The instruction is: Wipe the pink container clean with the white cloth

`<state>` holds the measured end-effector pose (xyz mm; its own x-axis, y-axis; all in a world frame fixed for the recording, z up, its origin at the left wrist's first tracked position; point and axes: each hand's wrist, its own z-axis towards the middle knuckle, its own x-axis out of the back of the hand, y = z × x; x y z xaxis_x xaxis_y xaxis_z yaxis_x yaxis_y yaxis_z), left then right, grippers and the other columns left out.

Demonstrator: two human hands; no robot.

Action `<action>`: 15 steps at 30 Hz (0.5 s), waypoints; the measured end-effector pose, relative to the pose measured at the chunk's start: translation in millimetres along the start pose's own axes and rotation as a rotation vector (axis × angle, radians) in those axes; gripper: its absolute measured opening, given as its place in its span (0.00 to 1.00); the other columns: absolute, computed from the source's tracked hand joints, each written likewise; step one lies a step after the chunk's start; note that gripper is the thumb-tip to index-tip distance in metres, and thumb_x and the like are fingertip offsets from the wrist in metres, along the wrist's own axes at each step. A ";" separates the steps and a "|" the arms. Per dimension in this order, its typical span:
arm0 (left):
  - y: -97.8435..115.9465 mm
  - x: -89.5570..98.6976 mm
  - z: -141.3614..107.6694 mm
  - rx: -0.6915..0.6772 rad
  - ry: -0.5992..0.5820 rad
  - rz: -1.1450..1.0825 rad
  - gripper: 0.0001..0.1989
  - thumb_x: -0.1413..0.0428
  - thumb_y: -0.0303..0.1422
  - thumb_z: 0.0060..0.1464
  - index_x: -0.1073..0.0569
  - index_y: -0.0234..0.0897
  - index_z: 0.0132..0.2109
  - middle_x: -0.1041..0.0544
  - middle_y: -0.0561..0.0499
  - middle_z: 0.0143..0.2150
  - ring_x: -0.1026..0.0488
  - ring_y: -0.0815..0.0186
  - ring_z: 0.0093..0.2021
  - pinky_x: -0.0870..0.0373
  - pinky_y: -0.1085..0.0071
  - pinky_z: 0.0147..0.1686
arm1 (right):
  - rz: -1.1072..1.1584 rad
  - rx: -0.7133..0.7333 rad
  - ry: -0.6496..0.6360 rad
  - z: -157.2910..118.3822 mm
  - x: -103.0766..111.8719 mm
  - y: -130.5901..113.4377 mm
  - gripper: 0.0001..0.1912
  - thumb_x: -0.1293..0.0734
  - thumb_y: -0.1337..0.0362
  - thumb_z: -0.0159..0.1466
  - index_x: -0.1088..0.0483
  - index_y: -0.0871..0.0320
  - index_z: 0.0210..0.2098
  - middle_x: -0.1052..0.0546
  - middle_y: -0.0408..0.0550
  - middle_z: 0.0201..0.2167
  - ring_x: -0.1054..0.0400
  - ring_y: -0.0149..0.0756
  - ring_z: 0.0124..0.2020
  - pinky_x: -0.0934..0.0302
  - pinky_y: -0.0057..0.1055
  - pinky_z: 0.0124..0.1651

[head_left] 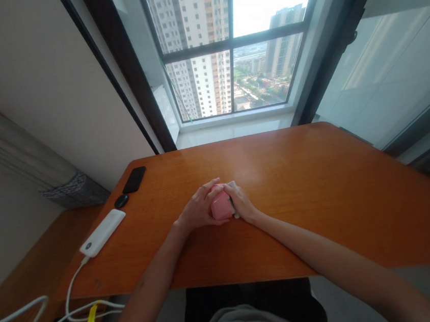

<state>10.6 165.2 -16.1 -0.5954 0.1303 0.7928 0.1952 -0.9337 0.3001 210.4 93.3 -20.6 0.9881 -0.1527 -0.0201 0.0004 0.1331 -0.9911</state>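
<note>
Near the middle of the wooden table (278, 175), a small pink box-like object (222, 207) sits between my two hands. My left hand (203, 206) wraps round its left side, with the thumb along the near edge and the fingers over the far side. On its right side is a white or pale grey part (233, 184), partly covered by my right hand (242, 202). The fingers of that hand are closed on this side, touching both the pale part and the pink top. What the pale part is, I cannot tell.
On the table's left side lie a black phone (134, 179), a small black round object (121, 201) and a white power bank (103, 232). A white cable (72, 288) with a yellow tag (92, 317) runs off the left edge. Behind the table is a window (229, 46).
</note>
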 end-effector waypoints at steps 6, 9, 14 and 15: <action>2.6 -1.9 0.5 0.008 0.017 0.002 0.57 0.24 0.54 0.52 0.43 0.45 0.79 0.34 0.31 0.77 0.31 0.38 0.76 0.28 0.40 0.73 | 0.002 -0.010 0.001 0.9 0.8 3.2 0.27 0.37 0.37 0.71 0.28 0.53 0.32 0.31 0.40 0.23 0.37 0.36 0.26 0.41 0.30 0.28; 2.8 -2.9 0.1 0.048 0.017 -0.018 0.58 0.24 0.54 0.50 0.43 0.44 0.79 0.34 0.32 0.77 0.31 0.38 0.76 0.29 0.40 0.74 | 0.012 -0.021 0.009 0.8 0.5 3.8 0.27 0.36 0.37 0.71 0.31 0.52 0.30 0.31 0.40 0.23 0.38 0.36 0.26 0.41 0.30 0.27; 2.6 -4.1 0.0 0.040 0.031 -0.020 0.59 0.23 0.54 0.50 0.43 0.43 0.79 0.33 0.32 0.76 0.31 0.37 0.75 0.28 0.40 0.74 | 0.018 -0.034 0.029 0.5 -0.5 2.4 0.28 0.36 0.36 0.70 0.33 0.52 0.28 0.32 0.40 0.22 0.40 0.36 0.25 0.42 0.30 0.27; 2.9 -4.2 0.3 0.038 0.034 -0.021 0.59 0.23 0.55 0.49 0.43 0.43 0.79 0.33 0.32 0.76 0.30 0.37 0.75 0.28 0.40 0.74 | 0.017 -0.039 0.033 0.4 -0.7 2.0 0.28 0.36 0.36 0.70 0.34 0.52 0.28 0.32 0.40 0.22 0.40 0.36 0.25 0.43 0.30 0.26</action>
<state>13.9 162.0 -18.4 -0.6258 0.1377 0.7677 0.2118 -0.9173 0.3371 209.8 94.1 -22.5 0.9823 -0.1828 -0.0411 -0.0235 0.0974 -0.9950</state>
